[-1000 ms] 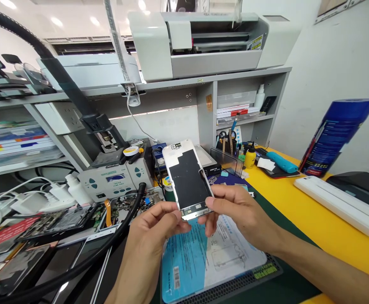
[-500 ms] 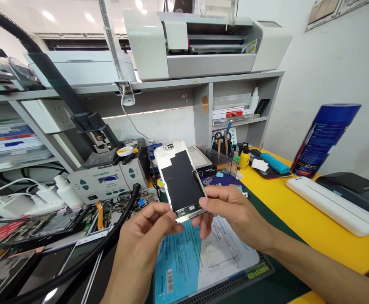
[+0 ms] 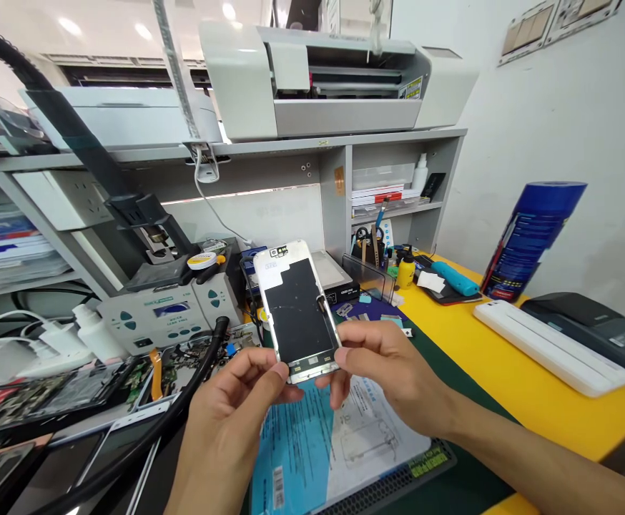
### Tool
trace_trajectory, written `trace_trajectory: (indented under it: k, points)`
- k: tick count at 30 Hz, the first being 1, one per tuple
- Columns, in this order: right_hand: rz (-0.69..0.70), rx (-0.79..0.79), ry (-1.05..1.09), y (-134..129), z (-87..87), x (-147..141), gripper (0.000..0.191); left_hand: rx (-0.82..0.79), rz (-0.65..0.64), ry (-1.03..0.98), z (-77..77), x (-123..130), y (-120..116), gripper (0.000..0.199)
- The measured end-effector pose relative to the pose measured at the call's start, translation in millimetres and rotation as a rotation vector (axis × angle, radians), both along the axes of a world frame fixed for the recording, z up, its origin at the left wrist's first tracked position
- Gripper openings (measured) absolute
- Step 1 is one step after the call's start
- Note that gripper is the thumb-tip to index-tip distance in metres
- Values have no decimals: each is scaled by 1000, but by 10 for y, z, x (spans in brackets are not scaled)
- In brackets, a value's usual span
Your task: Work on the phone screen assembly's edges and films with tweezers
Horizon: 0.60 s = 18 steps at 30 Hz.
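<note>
A phone screen part, black in the middle with a white-silver border, is held up tilted over the mat. My left hand pinches its lower left corner between thumb and fingers. At the lower right corner my right hand grips it, thumb on the near face and fingers behind. Beneath both hands lies a blue and white printed packet on a dark pad.
Left are a grey soldering station, a black hose and several phone boards. Right, a yellow table edge carries a white bar-shaped device and a blue can. Behind stands a shelf with a cutting machine.
The view has shifted slightly, so the surroundings sit a little further left. The screen part is turned a little more upright and straight. Both hands keep their hold.
</note>
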State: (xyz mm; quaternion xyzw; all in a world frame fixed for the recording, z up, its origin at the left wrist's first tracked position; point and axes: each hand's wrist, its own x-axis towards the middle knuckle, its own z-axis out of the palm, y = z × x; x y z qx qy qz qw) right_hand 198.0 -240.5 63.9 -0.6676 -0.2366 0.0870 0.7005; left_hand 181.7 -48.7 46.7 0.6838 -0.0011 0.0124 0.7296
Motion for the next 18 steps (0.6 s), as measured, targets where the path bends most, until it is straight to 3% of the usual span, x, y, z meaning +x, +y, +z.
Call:
trace_trajectory:
  k: [4, 7, 12, 18]
  points:
    - [-31, -75, -89, 0, 6, -26, 24, 60, -85, -7, 18, -13, -26, 20]
    - [1, -52, -97, -11, 5, -7, 19, 104, -43, -46, 30, -21, -45, 22]
    - [9, -66, -127, -14, -24, 35, 27, 148, 9, -66, 38, -15, -42, 24]
    - [41, 20, -43, 1, -43, 49, 17, 61, -37, -25, 59, -13, -43, 22]
